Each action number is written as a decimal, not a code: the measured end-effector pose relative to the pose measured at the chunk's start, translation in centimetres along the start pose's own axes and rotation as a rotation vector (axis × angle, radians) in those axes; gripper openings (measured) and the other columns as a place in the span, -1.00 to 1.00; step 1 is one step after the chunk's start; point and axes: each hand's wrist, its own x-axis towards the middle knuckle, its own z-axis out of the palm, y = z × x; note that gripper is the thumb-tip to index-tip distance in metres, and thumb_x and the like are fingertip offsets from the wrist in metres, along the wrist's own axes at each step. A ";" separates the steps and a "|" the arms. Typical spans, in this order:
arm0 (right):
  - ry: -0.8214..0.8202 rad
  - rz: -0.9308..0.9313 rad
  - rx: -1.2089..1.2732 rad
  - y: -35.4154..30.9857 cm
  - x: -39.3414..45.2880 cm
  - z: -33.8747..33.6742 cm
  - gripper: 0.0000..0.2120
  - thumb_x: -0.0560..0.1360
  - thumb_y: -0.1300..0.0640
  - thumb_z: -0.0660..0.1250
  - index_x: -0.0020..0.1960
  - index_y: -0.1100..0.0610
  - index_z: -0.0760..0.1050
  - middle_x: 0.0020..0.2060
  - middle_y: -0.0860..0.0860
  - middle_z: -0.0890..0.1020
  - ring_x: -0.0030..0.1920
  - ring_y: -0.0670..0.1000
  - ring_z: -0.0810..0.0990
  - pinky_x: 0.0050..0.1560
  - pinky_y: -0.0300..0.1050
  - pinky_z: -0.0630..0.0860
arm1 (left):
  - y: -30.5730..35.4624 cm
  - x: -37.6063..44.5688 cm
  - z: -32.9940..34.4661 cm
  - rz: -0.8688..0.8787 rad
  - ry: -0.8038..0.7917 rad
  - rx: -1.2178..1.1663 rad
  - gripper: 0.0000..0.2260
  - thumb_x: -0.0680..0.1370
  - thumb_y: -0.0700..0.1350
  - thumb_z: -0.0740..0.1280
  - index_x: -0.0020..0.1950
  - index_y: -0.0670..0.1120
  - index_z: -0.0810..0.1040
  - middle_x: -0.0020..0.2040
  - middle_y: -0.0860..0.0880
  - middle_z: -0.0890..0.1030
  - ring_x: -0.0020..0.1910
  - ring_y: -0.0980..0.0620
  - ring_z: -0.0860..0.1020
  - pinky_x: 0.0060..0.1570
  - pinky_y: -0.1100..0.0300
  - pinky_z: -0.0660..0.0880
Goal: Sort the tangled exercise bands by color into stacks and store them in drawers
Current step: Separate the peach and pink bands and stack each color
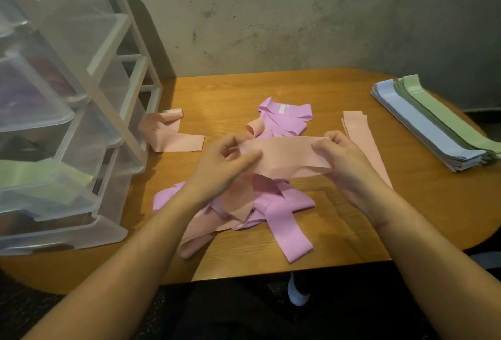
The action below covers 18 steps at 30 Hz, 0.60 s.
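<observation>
Both hands [287,160] pinch a flat, matte peach band [284,156] above tangled lilac bands [282,204]

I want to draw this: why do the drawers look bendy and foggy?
Head view: the wide-angle lens bends the drawer unit near the left edge; its frosted plastic blurs what is inside; the drawers cast a dark shadow on the wall.
</observation>
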 end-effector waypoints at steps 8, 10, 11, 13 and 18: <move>0.015 -0.014 -0.127 0.8 0.3 -0.2 -0.80 0.47 0.13 0.41 -0.04 0.05 0.37 -0.13 0.02 0.53 -0.17 -0.02 0.51 -0.19 -0.10 0.46 | 2.3 0.9 0.5 -0.112 -0.098 -0.269 -0.91 0.45 -0.02 0.40 -0.11 0.00 0.63 -0.09 -0.04 0.61 -0.05 0.00 0.56 0.07 0.14 0.49; 0.044 -0.073 -0.243 1.1 0.3 0.0 -0.72 0.51 0.26 0.38 0.12 0.09 0.35 -0.08 0.05 0.52 -0.12 0.00 0.51 -0.16 -0.14 0.44 | 2.6 0.9 1.0 -0.105 -0.116 -0.275 -0.95 0.49 -0.06 0.39 -0.10 0.01 0.65 -0.01 -0.12 0.62 0.03 -0.04 0.57 0.15 0.04 0.47; 0.046 -0.127 -0.298 1.3 0.3 0.0 -0.69 0.50 0.30 0.38 0.15 0.10 0.35 -0.05 0.05 0.52 -0.08 0.02 0.52 -0.12 -0.16 0.45 | 2.8 0.9 1.3 -0.098 -0.120 -0.271 -0.95 0.50 -0.08 0.39 -0.09 0.01 0.65 0.02 -0.15 0.62 0.05 -0.04 0.57 0.16 0.04 0.47; 0.050 -0.277 -0.373 1.0 -0.3 0.0 -0.71 0.49 0.32 0.37 0.13 0.09 0.39 -0.02 -0.03 0.54 0.01 -0.01 0.54 -0.04 -0.25 0.46 | 3.1 0.9 1.7 -0.091 -0.110 -0.242 -0.93 0.53 -0.11 0.38 -0.04 -0.05 0.64 0.01 -0.11 0.63 0.02 0.02 0.57 0.11 0.11 0.48; -0.066 -0.696 -0.417 -0.2 -2.7 -0.2 -0.72 0.51 0.24 0.35 0.20 0.08 0.48 0.10 -0.11 0.58 0.09 -0.06 0.59 0.04 -0.19 0.54 | 3.9 0.8 2.9 -0.046 -0.092 -0.159 -0.92 0.63 -0.25 0.33 0.04 -0.13 0.61 -0.15 0.11 0.65 -0.15 0.19 0.57 -0.09 0.35 0.47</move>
